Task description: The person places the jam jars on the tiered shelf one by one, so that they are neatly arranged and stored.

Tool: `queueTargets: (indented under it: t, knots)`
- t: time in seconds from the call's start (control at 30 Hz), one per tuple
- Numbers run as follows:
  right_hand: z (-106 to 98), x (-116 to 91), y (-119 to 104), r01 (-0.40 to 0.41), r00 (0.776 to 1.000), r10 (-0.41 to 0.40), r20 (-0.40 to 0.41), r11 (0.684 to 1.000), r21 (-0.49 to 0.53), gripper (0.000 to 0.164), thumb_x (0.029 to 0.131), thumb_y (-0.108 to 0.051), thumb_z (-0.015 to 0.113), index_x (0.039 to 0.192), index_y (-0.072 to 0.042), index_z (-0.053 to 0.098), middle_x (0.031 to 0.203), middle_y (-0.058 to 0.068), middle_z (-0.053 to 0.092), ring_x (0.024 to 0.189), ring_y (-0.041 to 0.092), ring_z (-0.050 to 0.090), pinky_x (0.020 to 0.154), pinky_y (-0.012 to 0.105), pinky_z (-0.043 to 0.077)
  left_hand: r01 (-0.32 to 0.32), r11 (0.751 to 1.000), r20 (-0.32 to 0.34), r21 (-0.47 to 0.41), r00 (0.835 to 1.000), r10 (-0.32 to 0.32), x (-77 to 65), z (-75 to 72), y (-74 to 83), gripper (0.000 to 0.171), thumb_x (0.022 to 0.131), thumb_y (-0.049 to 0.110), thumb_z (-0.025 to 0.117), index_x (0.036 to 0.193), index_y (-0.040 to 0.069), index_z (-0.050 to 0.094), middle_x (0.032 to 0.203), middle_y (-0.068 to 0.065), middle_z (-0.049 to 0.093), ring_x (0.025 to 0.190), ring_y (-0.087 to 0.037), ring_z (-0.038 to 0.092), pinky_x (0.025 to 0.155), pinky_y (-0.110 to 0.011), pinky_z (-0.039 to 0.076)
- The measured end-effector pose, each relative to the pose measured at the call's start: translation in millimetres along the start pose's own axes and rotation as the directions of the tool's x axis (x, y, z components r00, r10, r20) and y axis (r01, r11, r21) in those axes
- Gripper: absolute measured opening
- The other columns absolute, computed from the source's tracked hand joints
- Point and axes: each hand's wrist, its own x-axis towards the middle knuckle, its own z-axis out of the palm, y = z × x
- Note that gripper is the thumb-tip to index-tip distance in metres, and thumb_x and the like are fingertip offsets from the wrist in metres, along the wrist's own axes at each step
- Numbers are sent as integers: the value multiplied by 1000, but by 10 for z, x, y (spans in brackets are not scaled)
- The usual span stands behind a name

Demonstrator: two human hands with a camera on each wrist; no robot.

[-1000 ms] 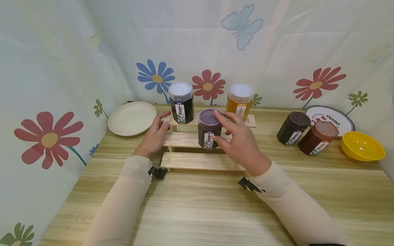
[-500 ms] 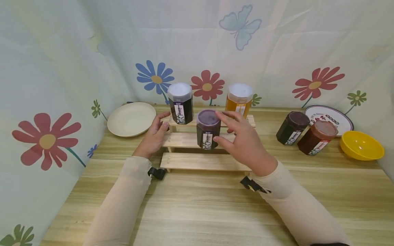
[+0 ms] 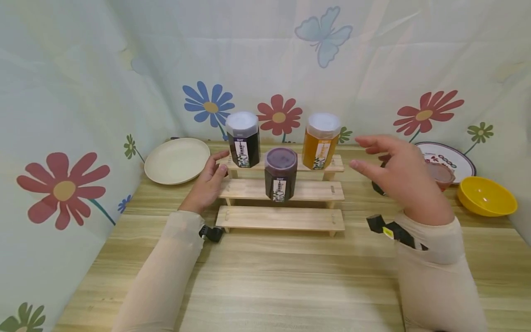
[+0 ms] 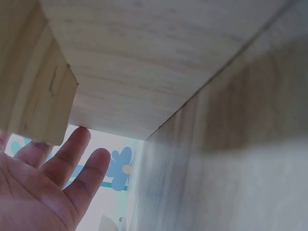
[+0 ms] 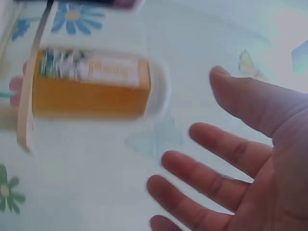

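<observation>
A dark jar with a purple lid (image 3: 280,174) stands upright on the middle step of a three-step wooden rack (image 3: 282,217). On the top step are a dark jar with a white lid (image 3: 243,140) at the left and an amber jar (image 3: 321,142) at the right. My left hand (image 3: 206,182) is at the rack's left end; the left wrist view has its fingers (image 4: 86,175) extended beside the wood. To the right of the rack, my right hand (image 3: 398,173) hangs in the air with nothing in it, its fingers spread in the right wrist view.
Behind my right hand, a reddish-brown jar (image 3: 441,175) and another dark jar (image 3: 376,188) are partly hidden, by a patterned plate (image 3: 464,168). A yellow bowl (image 3: 487,197) sits at the far right. A cream plate (image 3: 177,161) lies left of the rack.
My right hand has let go of the purple-lidded jar and moved right, past the amber jar. That jar stays on the middle step. My left hand has kept its place.
</observation>
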Motion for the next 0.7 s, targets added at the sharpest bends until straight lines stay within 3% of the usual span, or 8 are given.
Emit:
queueTargets:
  t: [0.17,0.33,0.5,0.7]
  knots:
    - [-168,136,340,-143,987,150,65,984,-104,74,100,-45,72,162,-16,43,160,21,48,142,47,44,109,71,41,3,1000,1,10,1000,-3,-7,-6,15,47,117,25,35,162,16,30,174,-7,24,150,-45,40,127,-56,27]
    - [-278,203,638,-260,955,276,112,956,-140,82,102,-45,67,168,-14,28,163,31,38,140,55,39,109,73,40,-10,1000,1,7,1000,10,-5,-16,6,46,117,25,36,161,15,31,173,-7,25,149,-45,42,126,-56,28]
    - [-314,239,840,-322,932,340,124,936,-144,81,104,-37,66,168,-11,23,161,38,32,134,59,39,104,73,45,-15,1000,7,1,1000,14,-5,-18,13,46,117,26,36,161,15,31,173,-7,24,149,-46,42,126,-57,29]
    - [-250,296,1012,-387,903,412,125,903,-186,79,105,-31,66,168,-9,24,155,41,36,124,58,42,101,73,48,-10,1000,6,-6,1000,10,-14,-18,-3,46,117,25,36,161,15,31,173,-7,23,150,-46,40,126,-57,28]
